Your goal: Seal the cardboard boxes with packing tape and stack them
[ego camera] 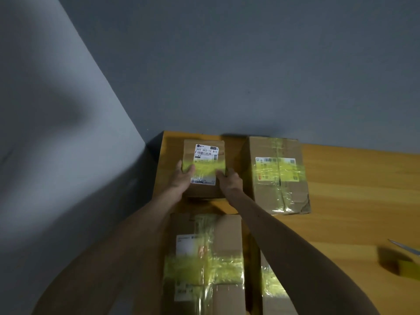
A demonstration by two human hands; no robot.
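Note:
A small cardboard box (205, 155) with a white shipping label and a yellowish tape band sits at the table's far left corner. My left hand (181, 179) grips its left side, thumb on top. My right hand (229, 181) grips its right front edge. A larger taped box (278, 176) stands just right of it. Another taped box (205, 264) lies near me between my forearms, and a fourth box (273, 292) shows partly under my right forearm. A roll of yellowish packing tape (406, 268) rests at the right edge.
The wooden table (352, 201) meets grey walls behind and to the left. Metal scissor blades (404, 246) poke in at the right edge above the tape roll.

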